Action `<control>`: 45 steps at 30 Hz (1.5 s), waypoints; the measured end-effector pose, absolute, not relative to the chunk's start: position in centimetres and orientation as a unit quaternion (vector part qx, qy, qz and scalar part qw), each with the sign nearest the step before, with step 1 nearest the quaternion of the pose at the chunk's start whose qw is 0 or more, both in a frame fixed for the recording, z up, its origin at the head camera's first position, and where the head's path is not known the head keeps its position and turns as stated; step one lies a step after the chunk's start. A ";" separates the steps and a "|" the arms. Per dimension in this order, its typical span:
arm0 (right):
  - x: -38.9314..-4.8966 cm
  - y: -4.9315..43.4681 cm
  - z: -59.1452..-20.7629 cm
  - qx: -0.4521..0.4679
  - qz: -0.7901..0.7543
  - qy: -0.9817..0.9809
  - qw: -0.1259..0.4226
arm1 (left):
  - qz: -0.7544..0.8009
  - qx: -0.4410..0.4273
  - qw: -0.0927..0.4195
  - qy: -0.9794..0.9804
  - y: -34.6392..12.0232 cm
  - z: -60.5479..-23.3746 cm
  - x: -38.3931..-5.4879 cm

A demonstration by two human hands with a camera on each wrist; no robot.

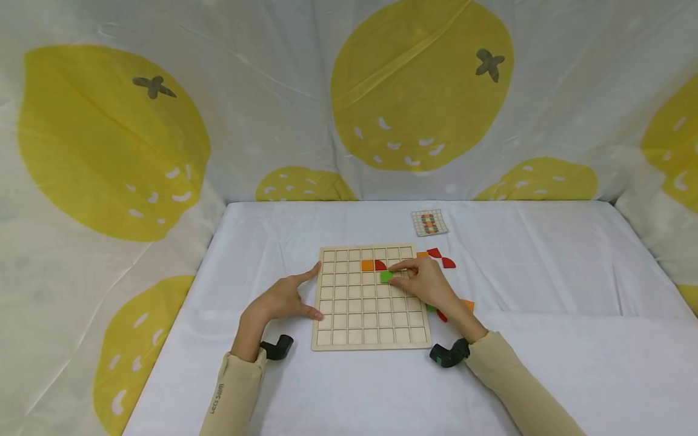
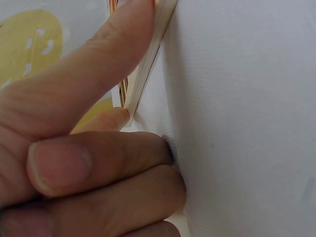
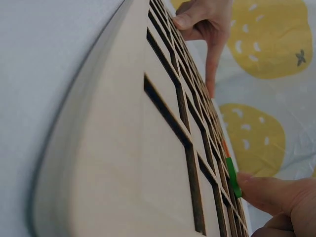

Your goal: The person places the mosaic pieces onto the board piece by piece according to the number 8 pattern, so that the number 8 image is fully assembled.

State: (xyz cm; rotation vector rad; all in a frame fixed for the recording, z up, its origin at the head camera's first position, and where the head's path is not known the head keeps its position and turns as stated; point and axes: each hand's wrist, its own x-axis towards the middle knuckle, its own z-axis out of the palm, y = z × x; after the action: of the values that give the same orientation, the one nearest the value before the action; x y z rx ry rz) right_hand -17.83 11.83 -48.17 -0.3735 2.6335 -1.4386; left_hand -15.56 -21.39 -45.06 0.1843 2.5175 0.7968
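Observation:
A wooden grid board lies on the white cloth. My right hand pinches a green square tile between thumb and forefinger, over the board's upper right cells. In the right wrist view the green tile looks tilted against the grid; whether it is seated in a cell I cannot tell. Just above it, an orange square tile and a red quarter-circle tile sit side by side on the board. My left hand touches the board's left edge with spread thumb and forefinger, its other fingers curled underneath.
Beyond the board lies a small pattern card. Loose red tiles and an orange tile lie off its upper right side. Another orange tile, a red one and a green one are partly hidden by my right arm.

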 end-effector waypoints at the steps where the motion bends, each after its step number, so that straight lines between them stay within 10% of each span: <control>1: -17.8 11.8 -48.2 -0.124 -0.476 0.869 0.058 | 0.291 0.067 0.244 0.922 -21.4 -45.1 -15.6; 45: -18.3 15.6 -46.3 -0.076 -0.474 0.876 0.047 | 0.298 0.067 0.245 0.920 -21.5 -45.3 -15.7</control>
State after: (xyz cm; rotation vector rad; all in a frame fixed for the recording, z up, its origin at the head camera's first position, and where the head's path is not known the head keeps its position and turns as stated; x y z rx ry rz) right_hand -18.31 15.57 -46.31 -0.2330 2.6730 -1.4460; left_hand -15.67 -21.50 -45.25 0.1833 2.5116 0.8133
